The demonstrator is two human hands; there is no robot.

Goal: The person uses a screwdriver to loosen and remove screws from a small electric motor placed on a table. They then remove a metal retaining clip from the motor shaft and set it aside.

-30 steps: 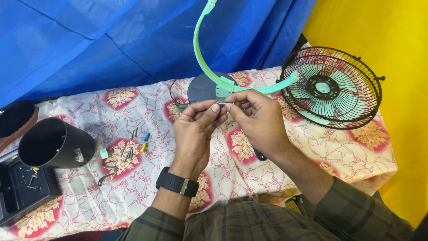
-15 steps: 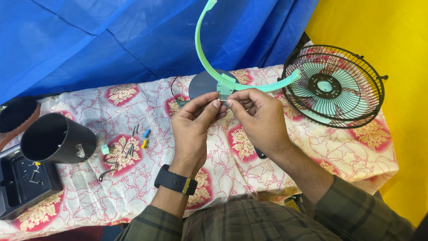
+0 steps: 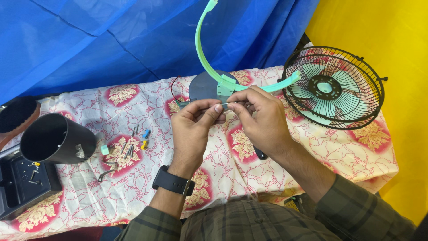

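Note:
My left hand and my right hand meet over the middle of the table, both pinching a thin wire stretched between their fingertips. A black watch sits on my left wrist. Just behind the fingers lies a dark round fan base with a mint-green curved bracket rising from it. What the wire's ends join to is hidden by my fingers.
A black wire fan cage with mint blades lies at the right on the floral cloth. At the left are a black cylinder housing, a black tray, and several small screws and coloured caps. A blue tarp hangs behind.
Both hands stay together at the fan base, fingers shifting slightly on the wire. The view has drifted a little; nothing else moved.

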